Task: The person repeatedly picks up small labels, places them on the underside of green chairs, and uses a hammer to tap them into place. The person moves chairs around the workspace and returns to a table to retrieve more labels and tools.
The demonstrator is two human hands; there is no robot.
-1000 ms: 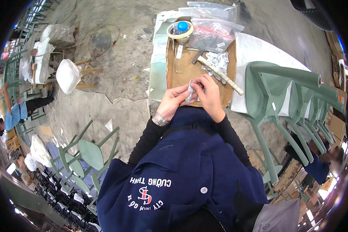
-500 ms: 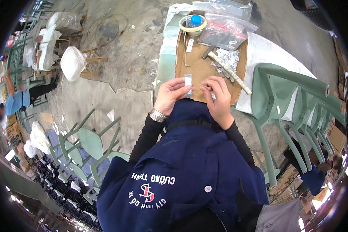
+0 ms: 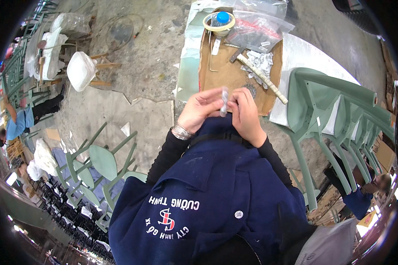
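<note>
My left hand [image 3: 197,112] pinches a small clear plastic bag [image 3: 224,101] between thumb and fingertips, the bag standing narrow and upright. Right beside it, the fingers of my right hand [image 3: 247,115] are pinched together close to the bag's edge; what lies between them is hidden. Both hands are over the near edge of a brown cardboard sheet [image 3: 210,81]. Just beyond my right fingers lies a little heap of small dark metal pieces [image 3: 250,89]. A hammer with a wrapped pale handle [image 3: 263,78] lies slantwise behind it, near a pile of small plastic packets [image 3: 261,64].
At the cardboard's far end are a tape roll [image 3: 214,27] around a blue-capped bottle [image 3: 222,17], large clear zip bags [image 3: 257,33] and a thin bent metal rod [image 3: 211,64]. Green chairs stand at right [image 3: 309,101] and lower left [image 3: 103,162]. A person in blue [image 3: 22,119] is far left.
The small bag has turned from flat to nearly edge-on and shifted right with my left fingers. My right hand has come in beside it, uncovering the small heap on the cardboard.
</note>
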